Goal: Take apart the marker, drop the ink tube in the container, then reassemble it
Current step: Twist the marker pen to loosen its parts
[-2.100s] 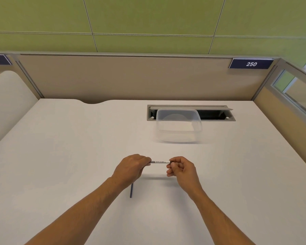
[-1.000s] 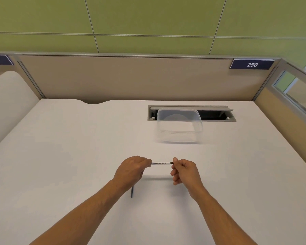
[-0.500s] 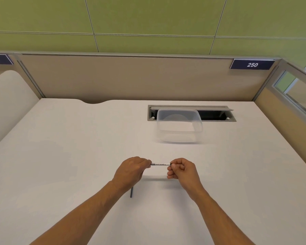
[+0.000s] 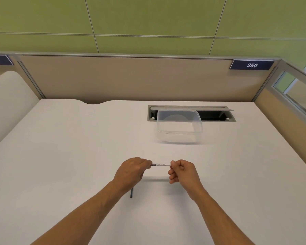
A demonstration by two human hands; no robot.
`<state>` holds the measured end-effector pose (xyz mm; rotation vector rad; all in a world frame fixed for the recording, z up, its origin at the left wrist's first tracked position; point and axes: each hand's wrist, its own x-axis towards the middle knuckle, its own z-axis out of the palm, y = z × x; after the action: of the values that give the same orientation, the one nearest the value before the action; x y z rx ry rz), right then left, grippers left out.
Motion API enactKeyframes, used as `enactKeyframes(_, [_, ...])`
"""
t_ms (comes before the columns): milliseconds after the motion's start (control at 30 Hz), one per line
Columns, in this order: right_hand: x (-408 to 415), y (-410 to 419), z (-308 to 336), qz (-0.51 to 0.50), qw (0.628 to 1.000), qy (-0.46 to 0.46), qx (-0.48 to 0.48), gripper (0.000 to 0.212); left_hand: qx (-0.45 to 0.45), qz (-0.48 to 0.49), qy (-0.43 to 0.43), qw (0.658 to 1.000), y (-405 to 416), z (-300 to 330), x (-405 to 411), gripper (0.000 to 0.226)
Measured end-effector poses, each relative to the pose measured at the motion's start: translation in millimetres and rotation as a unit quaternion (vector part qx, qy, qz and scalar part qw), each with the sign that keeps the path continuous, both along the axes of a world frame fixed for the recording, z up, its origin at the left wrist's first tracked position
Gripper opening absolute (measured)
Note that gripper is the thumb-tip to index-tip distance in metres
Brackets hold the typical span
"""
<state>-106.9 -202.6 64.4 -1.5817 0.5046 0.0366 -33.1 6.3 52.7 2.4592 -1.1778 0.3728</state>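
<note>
A thin white whiteboard marker (image 4: 160, 164) is held level a little above the white desk (image 4: 60, 156). My left hand (image 4: 131, 171) grips its left end and my right hand (image 4: 183, 171) pinches its right end; both ends are hidden by fingers. A slim dark stick (image 4: 131, 192), perhaps the ink tube, lies on the desk under my left wrist, partly hidden. The clear plastic container (image 4: 179, 128) stands empty farther back, right of centre.
A cable slot with an open flap (image 4: 214, 114) is cut into the desk just behind the container. Beige partition panels (image 4: 124, 78) close the back and right sides. A curved white panel (image 4: 9, 98) stands at the left.
My right hand's fingers opened around the marker's right end a second ago and have closed on it again. The marker, the left hand and the dark stick have stayed in place.
</note>
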Motion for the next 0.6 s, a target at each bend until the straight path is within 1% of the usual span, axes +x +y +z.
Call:
enactKeyframes(133, [0.5, -0.3, -2.0, -0.001, 1.0, -0.016, -0.013, 0.009, -0.003, 0.003, 0.0, 1.0, 0.5, 0.0, -0.8, 0.008])
enactKeyframes(233, [-0.1, 0.2, -2.0, 0.0, 1.0, -0.03, 0.009, 0.01, 0.001, 0.004, -0.001, 1.0, 0.7, 0.7, -0.7, 0.007])
enactKeyframes(333, [-1.0, 0.4, -0.5, 0.0, 0.999, -0.041, 0.028, 0.008, 0.004, 0.009, -0.002, 1.0, 1.1, 0.7, 0.0, 0.013])
enactKeyframes(367, [-0.9, 0.6, 0.1, -0.002, 0.998, -0.042, 0.036, 0.008, 0.005, 0.009, -0.003, 1.0, 1.1, 1.0, 0.1, 0.01])
enactKeyframes(433, [-0.4, 0.8, 0.5, -0.017, 0.998, -0.033, 0.049, 0.016, 0.004, 0.009, -0.004, 1.0, 0.5, 1.9, -0.5, 0.005])
enactKeyframes(533, [0.7, 0.1, 1.1, -0.031, 0.999, -0.008, 0.04, 0.035, 0.001, 0.008, -0.005, 1.0, -0.2, 2.5, -1.3, 0.006])
enactKeyframes(600, [0.8, -0.9, 2.1, -0.025, 1.0, 0.01, 0.016, 0.04, 0.001, 0.008, -0.003, 1.0, -0.7, 3.1, -1.4, 0.012])
